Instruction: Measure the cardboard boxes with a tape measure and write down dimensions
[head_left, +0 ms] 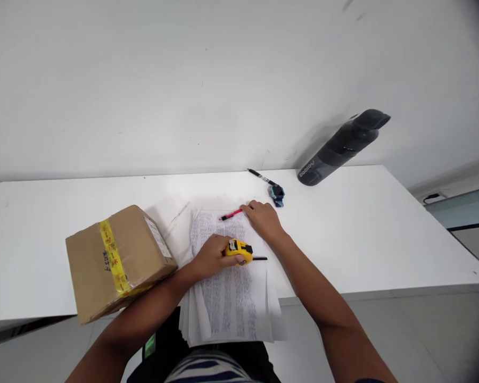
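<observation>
My left hand (pixel 212 257) is closed around a yellow and black tape measure (pixel 239 251), held over a stack of handwritten paper sheets (pixel 233 308). A thin black strip (pixel 259 258) shows just right of the tape measure; whether it belongs to it I cannot tell. At the stack's upper right corner, the curled fingers of my right hand (pixel 264 219) meet the end of a red pen (pixel 231 215) with a black tip section. The pen lies slantwise over the top sheet. The lower part of the stack hangs past the table's front edge.
A taped cardboard box (pixel 91 260) stands at the left, close to my left forearm. Toward the wall are a black pen (pixel 262 176), a dark watch-like object (pixel 277 193) and a tall black bottle (pixel 339 150). The white table (pixel 363 234) ends before my lap.
</observation>
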Tool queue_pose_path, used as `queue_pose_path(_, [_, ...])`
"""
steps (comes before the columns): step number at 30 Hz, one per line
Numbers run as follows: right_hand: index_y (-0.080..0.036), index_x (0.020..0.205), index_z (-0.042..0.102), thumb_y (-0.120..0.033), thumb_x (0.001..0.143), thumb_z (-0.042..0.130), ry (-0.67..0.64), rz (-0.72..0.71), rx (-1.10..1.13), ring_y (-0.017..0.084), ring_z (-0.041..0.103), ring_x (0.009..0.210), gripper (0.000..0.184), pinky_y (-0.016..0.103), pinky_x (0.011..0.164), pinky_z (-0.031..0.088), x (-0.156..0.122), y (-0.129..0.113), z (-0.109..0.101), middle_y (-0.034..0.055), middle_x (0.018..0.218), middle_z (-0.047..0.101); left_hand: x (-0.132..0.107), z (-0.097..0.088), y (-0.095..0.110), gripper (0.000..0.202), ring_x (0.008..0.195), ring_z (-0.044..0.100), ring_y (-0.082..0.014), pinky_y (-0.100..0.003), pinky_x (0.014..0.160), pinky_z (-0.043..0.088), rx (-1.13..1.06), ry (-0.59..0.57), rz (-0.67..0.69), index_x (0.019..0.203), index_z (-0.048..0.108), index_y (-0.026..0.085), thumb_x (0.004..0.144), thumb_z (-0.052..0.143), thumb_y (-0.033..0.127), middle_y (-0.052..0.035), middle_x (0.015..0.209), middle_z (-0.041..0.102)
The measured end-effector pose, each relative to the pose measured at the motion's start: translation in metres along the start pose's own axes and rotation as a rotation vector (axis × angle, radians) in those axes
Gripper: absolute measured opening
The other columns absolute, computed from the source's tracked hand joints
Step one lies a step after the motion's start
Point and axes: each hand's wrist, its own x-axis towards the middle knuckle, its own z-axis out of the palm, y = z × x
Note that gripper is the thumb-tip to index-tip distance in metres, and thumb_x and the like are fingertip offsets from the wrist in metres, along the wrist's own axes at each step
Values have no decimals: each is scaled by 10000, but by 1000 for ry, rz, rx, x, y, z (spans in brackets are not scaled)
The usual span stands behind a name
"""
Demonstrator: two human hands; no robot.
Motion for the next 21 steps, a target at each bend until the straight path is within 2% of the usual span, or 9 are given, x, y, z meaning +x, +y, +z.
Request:
queue_pose_path(3, [-215, 1349, 561, -185, 983, 378, 11, 31, 19, 219, 540, 841, 410, 336, 727, 287, 2, 0, -2, 123, 1033, 613, 0, 2, -1, 365, 582, 480, -115, -253, 564, 332, 16, 15, 13, 728, 627, 172, 823, 612, 523, 9, 662, 572])
queue_pose_path(7, [-205, 1216, 650, -215, 995, 361, 50, 15, 19, 222, 538, 868, 363, 343, 766, 284, 5, 1, 0, 114, 1000, 609, -2, 5, -3, 382, 597, 502, -123, -249, 548, 340, 5, 53, -8, 781, 626, 172, 829, 584, 548, -5, 713, 600])
queue_pose_path(10, [-211, 1262, 613, -231, 1001, 354, 88, 9, -1, 231, 544, 914, 369, 355, 803, 286, 12, 0, 3, 120, 1050, 617, -3, 7, -4, 397, 599, 503, -127, -247, 535, 336, -8, 91, -33, 817, 599, 178, 826, 570, 574, 4, 708, 594])
queue_pose_path(14, [-181, 1173, 636, -239, 990, 378, 142, 68, 125, 225, 564, 923, 322, 368, 856, 304, 19, -2, 3, 115, 1025, 654, -3, 10, -6, 410, 614, 515, -132, -245, 528, 341, -16, 131, -70, 814, 568, 185, 812, 568, 594, 8, 731, 602])
queue_pose_path(16, [-152, 1145, 623, -231, 996, 331, 212, 129, 163, 230, 570, 925, 338, 372, 865, 323, 16, -3, -1, 128, 1016, 662, -4, 10, -6, 406, 643, 540, -141, -247, 543, 363, -31, 137, -67, 826, 572, 185, 808, 567, 591, 3, 761, 619])
queue_pose_path(18, [-122, 1198, 560, -241, 1006, 234, 331, 252, 232, 236, 575, 909, 397, 368, 833, 359, 7, -5, -4, 146, 1019, 659, -5, 9, -6, 405, 660, 552, -147, -252, 561, 381, -33, 146, -59, 835, 580, 184, 807, 561, 588, 0, 771, 627])
queue_pose_path(21, [-136, 1209, 476, -382, 992, 223, 606, 517, 726, 223, 574, 797, 414, 345, 738, 409, -9, -12, -1, 97, 901, 647, -5, 6, -5, 408, 665, 554, -149, -256, 578, 396, -27, 145, -52, 851, 594, 183, 807, 553, 587, 0, 775, 633])
